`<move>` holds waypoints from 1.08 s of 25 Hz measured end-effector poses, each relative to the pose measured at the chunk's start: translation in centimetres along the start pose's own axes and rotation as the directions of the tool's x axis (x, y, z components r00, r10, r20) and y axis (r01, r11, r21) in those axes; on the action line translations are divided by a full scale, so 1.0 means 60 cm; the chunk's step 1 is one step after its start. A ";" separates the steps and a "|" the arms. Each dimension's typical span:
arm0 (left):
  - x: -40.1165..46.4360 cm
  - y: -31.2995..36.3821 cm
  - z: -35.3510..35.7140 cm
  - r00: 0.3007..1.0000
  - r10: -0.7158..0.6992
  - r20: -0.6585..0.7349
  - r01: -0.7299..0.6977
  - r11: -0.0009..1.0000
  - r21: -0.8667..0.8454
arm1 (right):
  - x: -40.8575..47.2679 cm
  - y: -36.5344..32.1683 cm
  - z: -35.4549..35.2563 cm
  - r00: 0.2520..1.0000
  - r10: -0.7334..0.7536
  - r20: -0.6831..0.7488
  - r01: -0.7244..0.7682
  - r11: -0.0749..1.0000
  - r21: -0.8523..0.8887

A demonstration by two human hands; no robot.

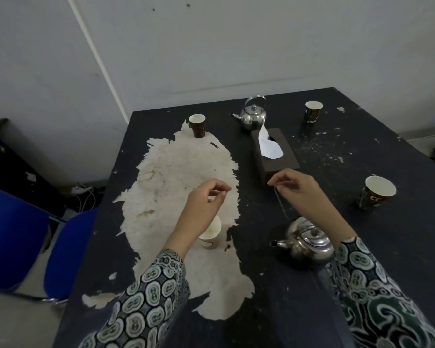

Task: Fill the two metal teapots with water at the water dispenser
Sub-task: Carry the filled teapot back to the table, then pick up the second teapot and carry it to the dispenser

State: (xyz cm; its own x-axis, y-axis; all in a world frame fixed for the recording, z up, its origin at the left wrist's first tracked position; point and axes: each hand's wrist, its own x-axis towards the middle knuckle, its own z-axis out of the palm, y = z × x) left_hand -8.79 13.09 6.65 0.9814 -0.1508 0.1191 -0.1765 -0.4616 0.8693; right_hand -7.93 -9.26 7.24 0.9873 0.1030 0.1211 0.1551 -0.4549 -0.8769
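Observation:
A metal teapot (308, 243) stands near the table's front right, spout pointing left, lid on. My right hand (295, 187) pinches the top of its thin wire handle, raised above the pot. A second metal teapot (253, 116) with its handle upright sits at the back of the table, spout to the left. My left hand (206, 199) hovers over the worn pale patch, fingers curled and holding nothing. No water dispenser is in view.
On the dark peeling table (312, 297) are a brown tissue box (276, 156) and several paper cups: back left (197, 125), back right (313, 111), right (377, 193), and a white one (211, 236) under my left wrist. Blue chairs (23, 237) stand to the left.

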 end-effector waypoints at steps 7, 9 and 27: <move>0.117 -0.044 -0.106 0.992 0.018 -0.129 0.006 0.983 0.185 | 0.124 -0.052 0.025 0.997 -0.050 -0.065 0.045 0.996 -0.073; 0.174 -0.062 -0.113 0.991 0.023 -0.134 0.015 0.960 0.278 | 0.176 -0.048 0.025 0.996 -0.057 -0.069 0.050 0.993 -0.106; 0.507 -0.373 0.058 0.951 -0.300 -0.074 0.279 0.729 0.625 | 0.607 0.168 0.021 0.977 -0.003 -0.214 -0.079 0.923 -0.376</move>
State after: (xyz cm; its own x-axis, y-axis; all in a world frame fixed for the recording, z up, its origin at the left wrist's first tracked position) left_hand 24.75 15.77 -10.88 0.9918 0.0602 -0.1123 0.0977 -0.9251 0.3670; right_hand 29.54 -9.00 2.23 0.9715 -0.0872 0.2205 0.0780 -0.7606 -0.6445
